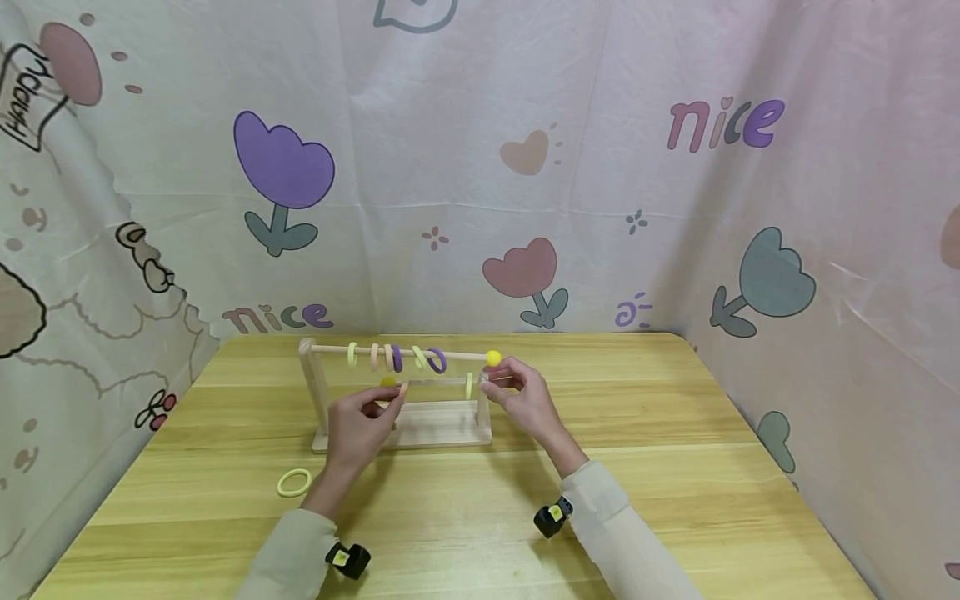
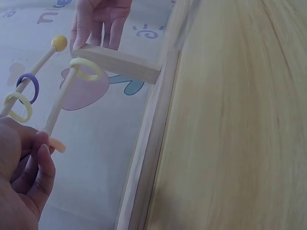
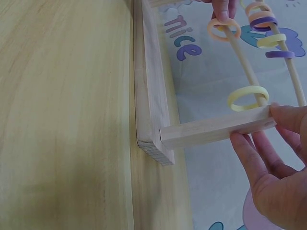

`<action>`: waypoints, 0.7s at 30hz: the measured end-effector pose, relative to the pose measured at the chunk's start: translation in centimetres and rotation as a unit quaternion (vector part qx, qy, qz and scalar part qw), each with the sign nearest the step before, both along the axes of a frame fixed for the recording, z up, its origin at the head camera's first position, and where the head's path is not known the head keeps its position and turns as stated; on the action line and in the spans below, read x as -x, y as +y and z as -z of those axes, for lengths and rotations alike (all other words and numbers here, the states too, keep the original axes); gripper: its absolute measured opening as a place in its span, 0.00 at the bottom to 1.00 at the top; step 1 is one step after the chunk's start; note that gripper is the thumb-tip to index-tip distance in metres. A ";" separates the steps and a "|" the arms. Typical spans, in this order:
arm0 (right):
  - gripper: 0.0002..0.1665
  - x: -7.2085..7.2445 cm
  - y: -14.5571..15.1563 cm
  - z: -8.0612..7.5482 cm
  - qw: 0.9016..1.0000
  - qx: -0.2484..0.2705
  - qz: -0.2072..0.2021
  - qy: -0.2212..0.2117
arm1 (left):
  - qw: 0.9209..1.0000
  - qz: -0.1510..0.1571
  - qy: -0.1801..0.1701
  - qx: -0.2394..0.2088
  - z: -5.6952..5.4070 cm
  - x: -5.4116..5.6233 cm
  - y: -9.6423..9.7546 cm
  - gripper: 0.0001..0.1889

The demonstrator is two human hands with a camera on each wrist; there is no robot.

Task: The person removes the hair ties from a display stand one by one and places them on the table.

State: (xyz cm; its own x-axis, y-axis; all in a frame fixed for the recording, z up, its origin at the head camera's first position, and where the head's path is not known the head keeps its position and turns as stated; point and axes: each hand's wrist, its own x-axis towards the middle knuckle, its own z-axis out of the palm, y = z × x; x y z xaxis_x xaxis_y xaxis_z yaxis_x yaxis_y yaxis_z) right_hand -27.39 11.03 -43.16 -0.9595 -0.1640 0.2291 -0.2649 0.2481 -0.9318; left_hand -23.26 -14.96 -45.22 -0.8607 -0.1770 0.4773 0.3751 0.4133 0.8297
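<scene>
A wooden rack [image 1: 442, 425] has two rods between upright posts. My left hand [image 1: 358, 425] pinches a peach ring [image 2: 57, 145] at the left end of the lower rod [image 2: 60, 103], beside its yellow ball [image 1: 387, 382]. In the right wrist view the ring encircles that rod end. My right hand [image 1: 525, 396] grips the top of the right post [image 3: 216, 128], thumb on one face and fingers on another. A pale yellow ring [image 3: 232, 101] hangs on the lower rod near this post. The upper rod [image 1: 468, 357] carries several yellow, peach and purple rings and ends in a yellow ball [image 1: 493, 358].
A loose pale yellow ring [image 1: 294, 493] lies on the wooden table [image 1: 637, 517], left of my left forearm. Behind the table hangs a patterned cloth [image 1: 420, 150], which also runs along both sides. Black cameras [image 1: 553, 518] are strapped at both wrists.
</scene>
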 end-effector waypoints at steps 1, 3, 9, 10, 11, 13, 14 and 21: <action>0.09 -0.3 -0.1 -0.4 1.000 0.000 0.000 0.001 | 1.000 0.001 0.000 -0.003 0.0 0.0 -0.1 0.03; 0.10 -0.6 -0.1 -1.0 1.000 -0.002 -0.003 -0.007 | 1.000 0.001 0.002 -0.007 0.0 -0.1 -0.2 0.03; 0.12 0.0 -0.1 -0.1 1.000 -0.001 -0.001 -0.016 | 1.000 -0.002 -0.006 -0.013 0.1 -0.1 -0.6 0.04; 0.13 0.0 -0.1 0.0 1.000 0.000 0.002 -0.013 | 1.000 -0.003 -0.007 -0.013 0.1 -0.1 -0.7 0.04; 0.12 0.1 -0.1 0.1 1.000 0.001 0.003 -0.010 | 1.000 -0.005 -0.008 -0.014 0.1 -0.1 -0.8 0.04; 0.12 0.1 -0.1 0.2 1.000 0.004 0.003 -0.008 | 1.000 -0.008 -0.011 -0.016 0.1 -0.1 -0.9 0.04; 0.12 0.1 -0.1 0.2 1.000 0.004 0.002 -0.006 | 1.000 -0.008 -0.012 -0.020 0.0 -0.1 -1.0 0.04; 0.10 0.0 0.1 0.0 1.000 0.001 -0.003 -0.002 | 0.999 -0.009 -0.008 -0.032 -0.2 -0.3 -1.2 0.05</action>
